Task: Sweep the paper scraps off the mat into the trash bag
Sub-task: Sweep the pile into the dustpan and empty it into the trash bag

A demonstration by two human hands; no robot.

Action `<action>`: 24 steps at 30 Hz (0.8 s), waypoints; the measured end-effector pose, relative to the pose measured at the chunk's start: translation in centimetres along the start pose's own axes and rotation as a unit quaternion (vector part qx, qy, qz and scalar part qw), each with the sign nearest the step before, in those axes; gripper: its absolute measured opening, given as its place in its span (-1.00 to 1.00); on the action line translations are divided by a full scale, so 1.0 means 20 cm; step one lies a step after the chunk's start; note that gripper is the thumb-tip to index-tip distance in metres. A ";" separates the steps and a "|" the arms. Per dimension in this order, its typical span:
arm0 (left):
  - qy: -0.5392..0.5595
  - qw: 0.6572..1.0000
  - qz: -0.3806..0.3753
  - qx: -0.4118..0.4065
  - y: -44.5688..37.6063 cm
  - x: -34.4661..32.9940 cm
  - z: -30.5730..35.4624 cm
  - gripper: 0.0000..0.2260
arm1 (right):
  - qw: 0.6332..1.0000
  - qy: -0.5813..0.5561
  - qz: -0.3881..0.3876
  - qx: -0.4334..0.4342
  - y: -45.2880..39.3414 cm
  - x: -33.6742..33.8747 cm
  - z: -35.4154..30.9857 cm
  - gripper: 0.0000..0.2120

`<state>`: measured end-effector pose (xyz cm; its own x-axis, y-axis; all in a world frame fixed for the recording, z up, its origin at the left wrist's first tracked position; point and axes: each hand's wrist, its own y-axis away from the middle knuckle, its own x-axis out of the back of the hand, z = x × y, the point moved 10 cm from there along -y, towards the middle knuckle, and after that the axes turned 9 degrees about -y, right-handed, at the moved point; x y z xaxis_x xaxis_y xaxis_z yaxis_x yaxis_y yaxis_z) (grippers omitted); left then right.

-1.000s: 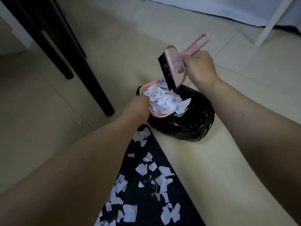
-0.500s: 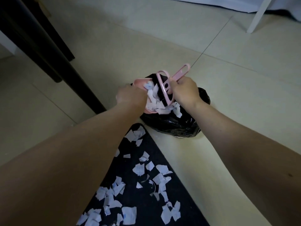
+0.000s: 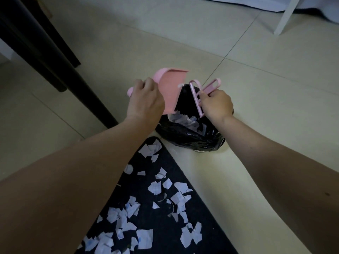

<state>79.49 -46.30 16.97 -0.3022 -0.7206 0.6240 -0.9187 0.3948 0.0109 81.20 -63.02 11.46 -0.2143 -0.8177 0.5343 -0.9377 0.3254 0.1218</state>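
My left hand (image 3: 145, 100) grips a pink dustpan (image 3: 171, 88), tipped up on edge over the open black trash bag (image 3: 190, 136). The pan's underside faces me. My right hand (image 3: 216, 105) holds a pink hand brush (image 3: 197, 97) with black bristles against the pan's mouth, above the bag. White paper scraps lie inside the bag (image 3: 187, 120). Below, the dark mat (image 3: 165, 233) carries several more paper scraps (image 3: 156, 187) spread over its surface.
Black table legs (image 3: 60, 76) slant down at the left, close to my left arm. A white furniture leg (image 3: 285, 17) stands at the far right. Beige floor tiles (image 3: 275, 99) surround the bag and mat.
The dustpan, full of scraps a second ago, has been tipped upright over the bag. The scraps have dropped into the bag. The brush came down from above to the pan's mouth.
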 end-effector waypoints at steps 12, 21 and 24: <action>0.021 0.999 -0.002 0.025 0.06 -0.03 -0.04 -0.66 | 1.000 0.018 0.011 -0.011 0.00 0.01 -0.02 -0.68; 0.121 0.991 -0.012 0.060 0.12 -0.06 -0.09 -0.66 | 1.000 0.011 0.004 0.020 0.04 -0.02 -0.11 -0.58; 0.110 0.992 0.003 0.067 0.12 -0.05 -0.10 -0.63 | 0.999 0.036 0.021 0.016 0.04 -0.02 -0.14 -0.63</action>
<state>78.00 -43.47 17.96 -0.2591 -0.5708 0.7791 -0.9467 0.3099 -0.0878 81.22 -61.10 13.60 -0.2347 -0.7673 0.5968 -0.9369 0.3422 0.0715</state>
